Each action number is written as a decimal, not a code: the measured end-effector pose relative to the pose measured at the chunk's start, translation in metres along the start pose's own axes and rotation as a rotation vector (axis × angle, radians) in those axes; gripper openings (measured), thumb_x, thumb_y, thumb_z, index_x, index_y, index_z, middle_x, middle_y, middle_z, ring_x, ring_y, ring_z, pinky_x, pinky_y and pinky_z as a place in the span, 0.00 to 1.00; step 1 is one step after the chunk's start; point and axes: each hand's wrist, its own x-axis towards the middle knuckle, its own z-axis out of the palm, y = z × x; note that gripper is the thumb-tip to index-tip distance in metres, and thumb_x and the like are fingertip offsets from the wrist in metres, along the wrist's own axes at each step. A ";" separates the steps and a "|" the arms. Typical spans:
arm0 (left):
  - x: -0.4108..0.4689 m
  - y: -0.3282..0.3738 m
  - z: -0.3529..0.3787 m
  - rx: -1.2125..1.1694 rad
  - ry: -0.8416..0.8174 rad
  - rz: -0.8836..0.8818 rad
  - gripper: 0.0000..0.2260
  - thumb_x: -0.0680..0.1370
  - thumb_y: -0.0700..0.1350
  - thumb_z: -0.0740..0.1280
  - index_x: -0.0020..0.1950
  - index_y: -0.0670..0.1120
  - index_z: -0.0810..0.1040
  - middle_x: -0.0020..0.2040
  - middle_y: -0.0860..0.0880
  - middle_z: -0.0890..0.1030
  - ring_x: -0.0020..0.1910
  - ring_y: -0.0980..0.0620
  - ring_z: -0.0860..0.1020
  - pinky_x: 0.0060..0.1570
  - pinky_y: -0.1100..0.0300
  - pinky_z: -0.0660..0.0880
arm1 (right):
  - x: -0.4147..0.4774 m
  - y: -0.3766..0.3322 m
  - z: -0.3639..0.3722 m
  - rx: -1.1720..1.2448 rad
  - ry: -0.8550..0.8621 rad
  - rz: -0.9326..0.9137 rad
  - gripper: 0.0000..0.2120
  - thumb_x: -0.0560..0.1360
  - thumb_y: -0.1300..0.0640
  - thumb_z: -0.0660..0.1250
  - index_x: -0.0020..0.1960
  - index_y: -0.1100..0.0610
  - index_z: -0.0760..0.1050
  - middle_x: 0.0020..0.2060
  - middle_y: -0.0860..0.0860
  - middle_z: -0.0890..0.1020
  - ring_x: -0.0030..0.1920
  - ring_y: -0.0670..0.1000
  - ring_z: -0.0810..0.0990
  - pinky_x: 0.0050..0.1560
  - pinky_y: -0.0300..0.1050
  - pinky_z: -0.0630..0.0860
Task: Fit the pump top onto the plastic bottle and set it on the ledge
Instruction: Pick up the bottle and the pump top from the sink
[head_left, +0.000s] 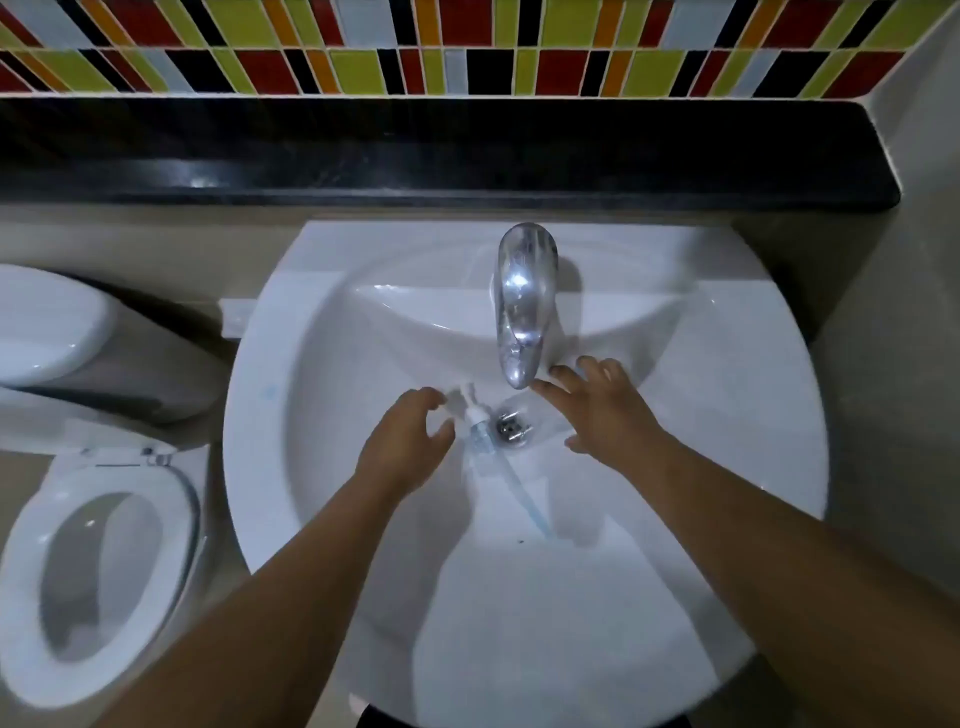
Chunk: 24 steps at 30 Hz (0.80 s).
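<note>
A pump top (479, 435) lies in the white sink (727, 395) just left of the drain (511, 427). Its white head points toward the tap, and its thin bluish tube (524, 499) trails toward me. My left hand (408, 447) hovers right beside the pump head with curled, parted fingers and holds nothing. My right hand (605, 410) is spread flat over the basin to the right of the drain, below the tap's spout. The black stone ledge (467, 156) runs along the wall behind the sink. No plastic bottle is in sight.
A chrome tap (522, 306) reaches out over the basin between my hands. A white toilet (98, 551) with its lid up stands to the left of the sink. Coloured tiles (467, 47) cover the wall above the ledge.
</note>
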 end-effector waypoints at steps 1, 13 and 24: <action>0.003 -0.001 0.003 0.056 -0.010 0.034 0.17 0.81 0.48 0.67 0.69 0.47 0.75 0.68 0.49 0.77 0.62 0.48 0.76 0.59 0.57 0.73 | 0.002 0.000 0.001 -0.001 0.035 -0.002 0.45 0.51 0.53 0.83 0.67 0.52 0.74 0.58 0.54 0.80 0.55 0.63 0.78 0.54 0.57 0.73; 0.036 0.002 0.009 0.652 -0.063 0.630 0.28 0.60 0.30 0.78 0.59 0.43 0.84 0.60 0.44 0.84 0.52 0.31 0.81 0.46 0.46 0.78 | -0.042 0.024 -0.006 0.112 0.175 0.066 0.37 0.56 0.60 0.80 0.64 0.56 0.73 0.56 0.55 0.79 0.54 0.63 0.78 0.46 0.53 0.78; 0.056 -0.006 0.008 0.765 -0.131 0.847 0.22 0.65 0.37 0.81 0.58 0.45 0.84 0.55 0.48 0.85 0.54 0.34 0.81 0.48 0.48 0.77 | -0.057 0.027 -0.001 0.216 0.223 0.040 0.38 0.58 0.61 0.80 0.66 0.55 0.71 0.60 0.54 0.79 0.61 0.60 0.77 0.51 0.55 0.79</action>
